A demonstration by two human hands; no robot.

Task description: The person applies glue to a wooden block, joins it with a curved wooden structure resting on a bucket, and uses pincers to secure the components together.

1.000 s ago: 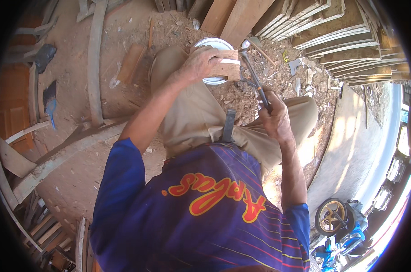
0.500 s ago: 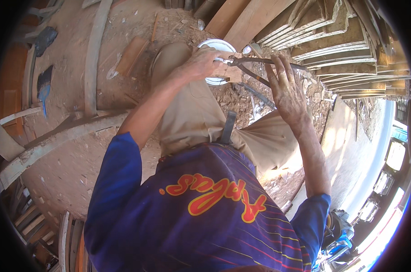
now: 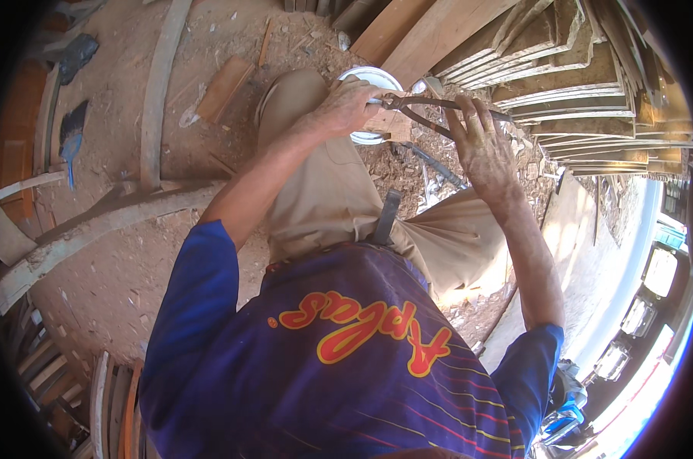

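Note:
My right hand is wrapped around the long dark handles of a pair of pincers, its fingers over the upper handle. The handles stand apart in a narrow V. At the jaws, my left hand is closed, pinching something small and pale that I cannot make out. Both hands are out in front of my knees. Just beyond and under the left hand is a white round bucket, partly hidden. A pale wooden piece lies across it below the jaws.
Stacked boards rise at the far right, with wide planks beside them. A dark bar-like tool lies among wood chips. To the left are a short board, a curved timber and a blue-handled brush.
The pincers' handles look slightly closer together, with my right hand's fingers shifted a little. My left hand stays by the jaws; the view has tilted slightly.

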